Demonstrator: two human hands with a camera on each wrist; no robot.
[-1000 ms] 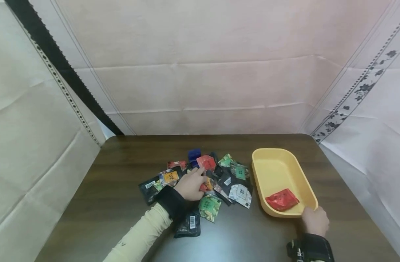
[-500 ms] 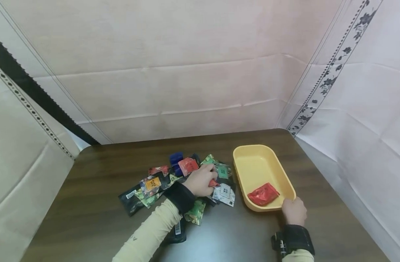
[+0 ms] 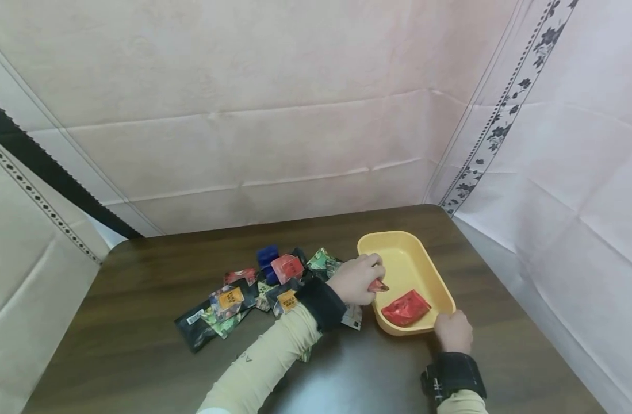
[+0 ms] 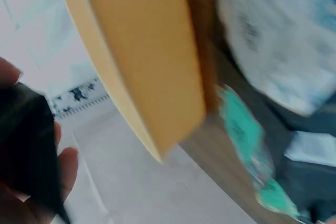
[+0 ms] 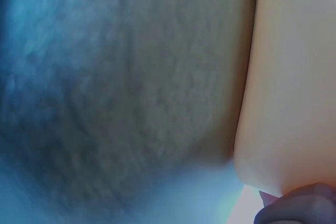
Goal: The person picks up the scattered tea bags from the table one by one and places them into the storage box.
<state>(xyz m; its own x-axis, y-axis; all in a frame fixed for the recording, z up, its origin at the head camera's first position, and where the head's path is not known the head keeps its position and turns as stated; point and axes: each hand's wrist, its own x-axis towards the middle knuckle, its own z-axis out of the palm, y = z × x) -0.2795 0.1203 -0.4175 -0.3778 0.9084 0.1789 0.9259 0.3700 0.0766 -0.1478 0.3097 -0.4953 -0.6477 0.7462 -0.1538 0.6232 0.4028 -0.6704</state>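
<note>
My left hand [image 3: 356,280] pinches a small packet [image 3: 378,286] with a reddish face over the left side of a yellow plastic tray [image 3: 409,261]. In the left wrist view the dark back of this packet [image 4: 29,145] faces the camera, with fingertips [image 4: 68,166] around it; the tray's wall [image 4: 147,66] stands beside. One shiny red packet [image 3: 406,308] lies in the tray's near end. With curled fingers my right hand [image 3: 454,332] grips the tray's near right corner. The right wrist view shows a finger [image 5: 302,208] against the tray's outer wall [image 5: 294,103].
Left of the tray, several mixed packets lie in a loose pile, among them a red one [image 3: 287,268] and a black one with an orange label [image 3: 230,298]. A blue object [image 3: 267,259] sits behind them. White cloth [image 3: 295,144] hangs beyond the brown table [image 3: 140,322].
My left hand has lifted the reddish packet from the pile and carried it right, over the tray. The right hand stays on the tray's corner. The head view has shifted to the right.
</note>
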